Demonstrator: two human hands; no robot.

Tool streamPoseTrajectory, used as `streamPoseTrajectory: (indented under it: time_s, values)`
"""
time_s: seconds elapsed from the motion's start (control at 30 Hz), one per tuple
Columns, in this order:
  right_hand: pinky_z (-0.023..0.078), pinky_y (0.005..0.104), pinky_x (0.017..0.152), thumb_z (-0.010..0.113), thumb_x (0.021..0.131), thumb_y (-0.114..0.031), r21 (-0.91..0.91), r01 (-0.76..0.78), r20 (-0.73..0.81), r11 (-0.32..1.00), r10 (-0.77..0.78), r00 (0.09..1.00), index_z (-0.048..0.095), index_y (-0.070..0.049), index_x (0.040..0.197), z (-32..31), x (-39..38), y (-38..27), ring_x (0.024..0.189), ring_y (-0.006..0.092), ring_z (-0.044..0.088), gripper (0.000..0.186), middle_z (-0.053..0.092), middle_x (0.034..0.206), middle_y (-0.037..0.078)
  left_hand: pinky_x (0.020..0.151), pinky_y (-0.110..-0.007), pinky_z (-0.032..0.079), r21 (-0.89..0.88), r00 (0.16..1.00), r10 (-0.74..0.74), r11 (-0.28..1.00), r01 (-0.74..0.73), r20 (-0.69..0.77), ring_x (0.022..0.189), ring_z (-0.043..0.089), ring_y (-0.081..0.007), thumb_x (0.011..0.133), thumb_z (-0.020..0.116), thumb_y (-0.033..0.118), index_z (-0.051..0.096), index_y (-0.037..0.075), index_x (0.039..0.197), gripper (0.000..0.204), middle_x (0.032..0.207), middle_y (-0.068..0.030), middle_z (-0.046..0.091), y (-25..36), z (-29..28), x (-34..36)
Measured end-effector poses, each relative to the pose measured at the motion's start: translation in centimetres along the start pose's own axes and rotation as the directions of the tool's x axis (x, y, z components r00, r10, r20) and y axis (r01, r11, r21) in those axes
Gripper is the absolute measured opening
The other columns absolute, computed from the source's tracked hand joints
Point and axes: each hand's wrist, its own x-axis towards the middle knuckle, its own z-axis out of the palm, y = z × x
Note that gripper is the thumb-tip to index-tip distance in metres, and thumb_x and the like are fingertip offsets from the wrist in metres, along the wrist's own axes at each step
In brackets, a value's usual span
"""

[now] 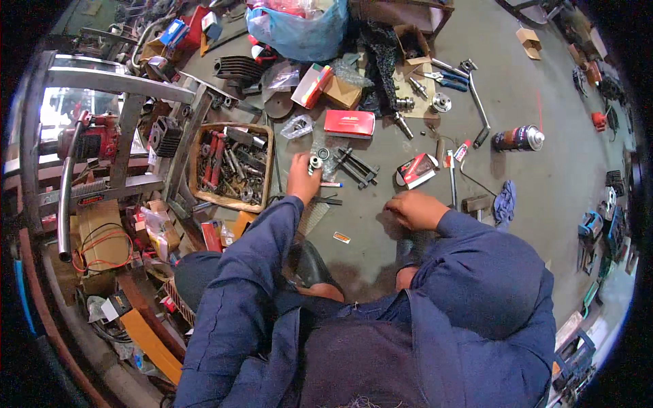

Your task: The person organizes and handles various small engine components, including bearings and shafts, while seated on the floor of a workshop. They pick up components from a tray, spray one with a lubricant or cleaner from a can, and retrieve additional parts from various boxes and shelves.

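Observation:
My left hand (303, 178) grips a small silver ring-shaped metal part (315, 164), beside another dark-centred ring (323, 154) on the floor. A black steel puller tool (357, 166) lies just right of them, with a blue-and-white marker (332, 184) below. My right hand (413, 207) hovers low over the floor with loosely bent fingers, apart, and nothing visible in it. Near it are an open red-and-white box (416, 170) and a metal rod (451, 183). A small orange-edged label (341, 237) lies between my legs.
A tray of tools and parts (198, 192) sits left, beside a steel frame (129, 170). Boxes (349, 124), a blue bag (296, 30) and engine parts lie ahead. A spray can (517, 138) and blue rag (505, 202) are to my right.

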Motion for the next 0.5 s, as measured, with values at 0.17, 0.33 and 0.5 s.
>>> streamPoseTrajectory:
  time_s: [0.17, 0.33, 0.5]
  values:
    - [0.053, 0.0487, 0.084, 0.067, 0.082, -0.015, 0.038, -0.028, -0.033, 0.999, 0.029, 0.999, 0.064, -0.002, 0.111, -0.3, 0.4, 0.0, 0.097, 0.0395, 0.065, 0.032, 0.067, 0.102, 0.019, 0.091, -0.045, 0.051, 0.035, 0.999, 0.008, 0.999, -0.009, 0.041, 0.107, 0.061, -0.0397, 0.082, 0.071, 0.017, 0.065, 0.005, 0.108, 0.029, 0.12, -0.0166, 0.059, 0.1, -0.4, -1.4]
    - [0.052, 0.044, 0.09, 0.067, 0.089, -0.025, 0.183, -0.02, -0.168, 0.983, 0.051, 0.984, 0.061, -0.002, 0.123, -2.4, 2.7, -0.3, 0.101, 0.0367, 0.066, 0.041, 0.067, 0.111, 0.021, 0.083, -0.046, 0.053, -0.021, 0.976, 0.142, 0.989, -0.147, -0.164, 0.1, 0.064, -0.0371, 0.077, 0.072, 0.016, 0.065, 0.007, 0.101, 0.027, 0.115, -0.0125, 0.059, 4.7, -3.3, -0.2]
    - [0.051, 0.0362, 0.089, 0.063, 0.098, -0.033, 0.629, 0.145, -0.521, 0.764, 0.275, 0.808, 0.055, 0.0, 0.129, -6.0, 9.8, 0.4, 0.103, 0.0237, 0.065, 0.046, 0.068, 0.109, 0.013, 0.085, -0.043, 0.053, -0.344, 0.871, 0.458, 0.8, -0.491, -0.177, 0.099, 0.063, -0.0372, 0.072, 0.075, 0.011, 0.065, 0.004, 0.1, 0.03, 0.109, -0.0172, 0.062, 14.2, -2.8, 3.1]
